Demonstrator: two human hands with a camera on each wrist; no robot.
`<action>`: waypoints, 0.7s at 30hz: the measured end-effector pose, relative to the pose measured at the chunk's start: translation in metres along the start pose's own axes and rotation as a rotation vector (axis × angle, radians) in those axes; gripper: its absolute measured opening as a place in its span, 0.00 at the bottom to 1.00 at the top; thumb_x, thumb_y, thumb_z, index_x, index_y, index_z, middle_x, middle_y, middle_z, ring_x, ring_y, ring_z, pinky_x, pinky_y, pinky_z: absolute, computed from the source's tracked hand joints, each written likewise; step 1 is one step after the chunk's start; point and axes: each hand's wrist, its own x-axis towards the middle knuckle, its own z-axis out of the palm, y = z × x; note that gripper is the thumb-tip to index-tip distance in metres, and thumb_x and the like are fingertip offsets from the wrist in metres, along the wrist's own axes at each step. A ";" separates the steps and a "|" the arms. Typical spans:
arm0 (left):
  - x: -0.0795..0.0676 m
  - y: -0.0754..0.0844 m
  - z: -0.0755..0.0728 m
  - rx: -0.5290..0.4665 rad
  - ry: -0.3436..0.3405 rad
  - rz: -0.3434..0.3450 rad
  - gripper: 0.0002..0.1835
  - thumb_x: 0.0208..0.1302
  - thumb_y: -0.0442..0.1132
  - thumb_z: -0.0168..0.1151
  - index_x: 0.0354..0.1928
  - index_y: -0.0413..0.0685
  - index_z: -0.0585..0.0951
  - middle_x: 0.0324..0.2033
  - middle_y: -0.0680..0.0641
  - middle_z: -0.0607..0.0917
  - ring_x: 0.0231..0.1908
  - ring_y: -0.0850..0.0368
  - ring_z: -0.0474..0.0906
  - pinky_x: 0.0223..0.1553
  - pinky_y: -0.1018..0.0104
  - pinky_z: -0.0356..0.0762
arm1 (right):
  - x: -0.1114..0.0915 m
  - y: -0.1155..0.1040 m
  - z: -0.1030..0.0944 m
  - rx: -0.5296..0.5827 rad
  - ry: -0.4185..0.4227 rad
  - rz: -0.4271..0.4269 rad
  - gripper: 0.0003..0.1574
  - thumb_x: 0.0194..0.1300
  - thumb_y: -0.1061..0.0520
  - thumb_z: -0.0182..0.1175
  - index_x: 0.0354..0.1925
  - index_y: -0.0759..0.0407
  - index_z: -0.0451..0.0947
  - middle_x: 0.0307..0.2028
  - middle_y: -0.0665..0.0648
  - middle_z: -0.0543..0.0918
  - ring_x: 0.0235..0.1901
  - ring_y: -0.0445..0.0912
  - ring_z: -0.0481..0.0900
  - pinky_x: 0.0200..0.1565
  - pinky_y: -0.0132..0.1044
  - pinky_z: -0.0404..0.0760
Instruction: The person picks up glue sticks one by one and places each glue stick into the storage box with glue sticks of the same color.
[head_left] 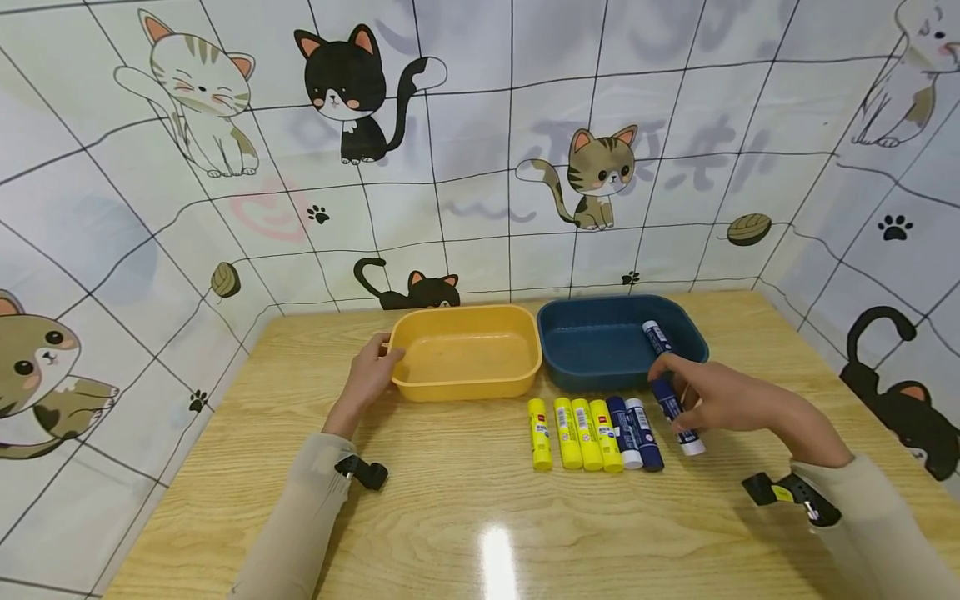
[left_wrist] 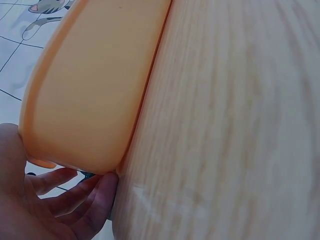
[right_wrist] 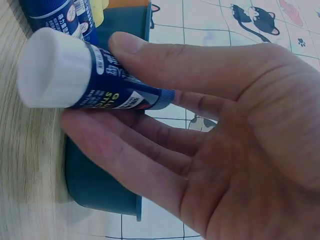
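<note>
At a wood-grain desk point(head_left: 420, 517), beside a row of glue sticks point(head_left: 604, 433): pinching a tilted blue glue stick point(head_left: 667, 402) with the right hand point(head_left: 727, 396), just in front of the dark-blue tray point(head_left: 592, 380). Gripping the yellow tray point(head_left: 465, 389) with the left hand point(head_left: 367, 375). Beyond, facing cat-print walls point(head_left: 480, 200).

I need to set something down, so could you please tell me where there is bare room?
The table is bare between the sleeves, nearer than the glue sticks; the yellow tray is bare inside. It is crowded in front of the blue tray, where the glue sticks and right hand are.
</note>
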 end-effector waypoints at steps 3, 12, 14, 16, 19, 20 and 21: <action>0.000 0.000 0.000 0.008 -0.002 0.003 0.25 0.77 0.45 0.52 0.71 0.42 0.70 0.56 0.31 0.80 0.46 0.42 0.83 0.30 0.65 0.84 | 0.000 -0.003 -0.001 -0.005 0.033 -0.009 0.41 0.60 0.56 0.75 0.64 0.58 0.64 0.43 0.57 0.82 0.40 0.46 0.82 0.35 0.35 0.83; -0.001 0.000 0.000 -0.001 -0.003 0.001 0.26 0.78 0.45 0.52 0.71 0.42 0.70 0.58 0.30 0.79 0.47 0.41 0.84 0.30 0.65 0.85 | -0.001 -0.009 -0.004 -0.044 0.132 -0.030 0.41 0.59 0.58 0.75 0.64 0.59 0.65 0.41 0.57 0.83 0.38 0.44 0.81 0.36 0.35 0.82; -0.001 0.000 0.000 0.001 -0.006 -0.002 0.26 0.78 0.45 0.52 0.72 0.43 0.69 0.58 0.31 0.79 0.48 0.40 0.83 0.31 0.66 0.85 | -0.001 -0.009 -0.004 -0.049 0.146 -0.025 0.42 0.59 0.58 0.76 0.64 0.59 0.64 0.40 0.57 0.83 0.37 0.43 0.81 0.36 0.35 0.82; -0.001 0.000 0.000 -0.002 -0.009 -0.003 0.26 0.78 0.45 0.51 0.72 0.43 0.69 0.58 0.31 0.79 0.48 0.40 0.83 0.32 0.65 0.85 | -0.001 -0.010 -0.005 -0.046 0.152 -0.020 0.42 0.59 0.58 0.76 0.64 0.59 0.64 0.40 0.57 0.83 0.36 0.43 0.80 0.35 0.35 0.82; 0.000 -0.001 0.000 -0.001 -0.009 0.001 0.26 0.78 0.45 0.51 0.72 0.43 0.69 0.58 0.31 0.79 0.47 0.41 0.84 0.32 0.65 0.85 | 0.000 -0.010 -0.006 -0.040 0.151 -0.016 0.43 0.59 0.58 0.76 0.65 0.58 0.63 0.40 0.56 0.83 0.35 0.43 0.80 0.34 0.35 0.81; 0.000 -0.001 0.000 0.000 -0.008 0.000 0.26 0.78 0.45 0.51 0.72 0.43 0.69 0.58 0.31 0.79 0.46 0.42 0.84 0.31 0.64 0.85 | 0.000 -0.010 -0.007 -0.043 0.153 -0.018 0.43 0.59 0.58 0.76 0.65 0.58 0.64 0.40 0.56 0.83 0.35 0.43 0.80 0.34 0.35 0.81; 0.000 -0.001 0.001 0.001 -0.006 0.000 0.26 0.77 0.45 0.51 0.72 0.43 0.69 0.57 0.31 0.79 0.45 0.43 0.84 0.30 0.64 0.85 | 0.000 -0.010 -0.008 -0.042 0.156 -0.020 0.43 0.59 0.58 0.76 0.65 0.58 0.64 0.40 0.56 0.83 0.35 0.43 0.80 0.34 0.35 0.81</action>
